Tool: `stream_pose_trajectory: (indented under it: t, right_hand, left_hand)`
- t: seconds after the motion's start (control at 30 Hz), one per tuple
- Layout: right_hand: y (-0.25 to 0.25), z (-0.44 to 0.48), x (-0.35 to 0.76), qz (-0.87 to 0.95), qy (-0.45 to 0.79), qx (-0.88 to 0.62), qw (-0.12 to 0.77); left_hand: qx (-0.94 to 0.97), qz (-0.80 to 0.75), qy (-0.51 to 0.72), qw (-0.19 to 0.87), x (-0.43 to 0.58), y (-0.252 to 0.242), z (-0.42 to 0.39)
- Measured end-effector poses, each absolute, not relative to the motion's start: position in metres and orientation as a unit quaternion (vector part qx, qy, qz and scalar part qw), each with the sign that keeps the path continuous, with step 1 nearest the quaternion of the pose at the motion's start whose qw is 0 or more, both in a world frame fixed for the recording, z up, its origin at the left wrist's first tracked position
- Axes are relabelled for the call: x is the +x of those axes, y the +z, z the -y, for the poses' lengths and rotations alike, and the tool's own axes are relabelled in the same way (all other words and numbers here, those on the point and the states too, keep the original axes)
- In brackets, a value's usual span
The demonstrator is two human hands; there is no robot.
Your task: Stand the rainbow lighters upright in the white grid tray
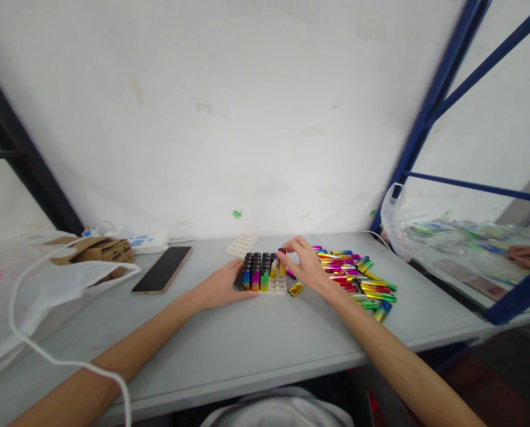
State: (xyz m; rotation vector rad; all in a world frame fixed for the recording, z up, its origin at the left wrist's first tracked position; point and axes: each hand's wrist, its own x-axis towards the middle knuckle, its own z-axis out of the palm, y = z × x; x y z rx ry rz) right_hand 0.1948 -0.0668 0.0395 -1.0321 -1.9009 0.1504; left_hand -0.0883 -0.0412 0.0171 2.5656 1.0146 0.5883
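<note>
A white plastic tray (279,286) with small square sockets stands on the table, its left columns filled with upright, shiny coloured lighters (256,277) with black tops. My left hand (222,284) grips the tray's left side, thumb along the front and fingers round the back. At the tray's right rear, my right hand (304,264) pinches a gold and red lighter (282,264) upright over the sockets. Whether its base is seated I cannot tell. A loose gold lighter (296,289) lies just right of the tray. Beyond my right wrist spreads a pile of metallic coloured lighters (349,274).
Behind the tray lies a second white socketed tray (242,244). A phone (163,271), a cardboard box (104,252) and a white plastic bag (64,290) with a white cable are at left. Blue rack posts (418,136) stand right, with another person's hand (528,255) beyond.
</note>
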Motion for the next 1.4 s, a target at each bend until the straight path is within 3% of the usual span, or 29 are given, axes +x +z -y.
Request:
stream_pose_trajectory:
  t: [0.4,0.9,1.07,1.23,1.4]
  right_hand:
    - [0.043,0.075,0.195,0.824,0.188,-0.407,0.347]
    - [0.045,0.075,0.196,0.839,0.147,-0.391,0.349]
    - [0.073,0.082,0.236,0.799,0.081,-0.451,0.388]
    - [0.081,0.146,0.32,0.816,-0.034,-0.495,0.297]
    - [0.012,0.199,0.365,0.791,-0.065,-0.584,0.172]
  left_hand:
    - [0.897,-0.351,0.212,0.166,-0.088,0.016,0.042]
    - [0.894,-0.355,0.219,0.163,-0.088,0.018,0.043]
    - [0.896,-0.354,0.218,0.157,-0.088,0.02,0.043]
    - [0.894,-0.369,0.207,0.148,-0.089,0.018,0.04]
    - [0.894,-0.364,0.212,0.153,-0.089,0.017,0.039]
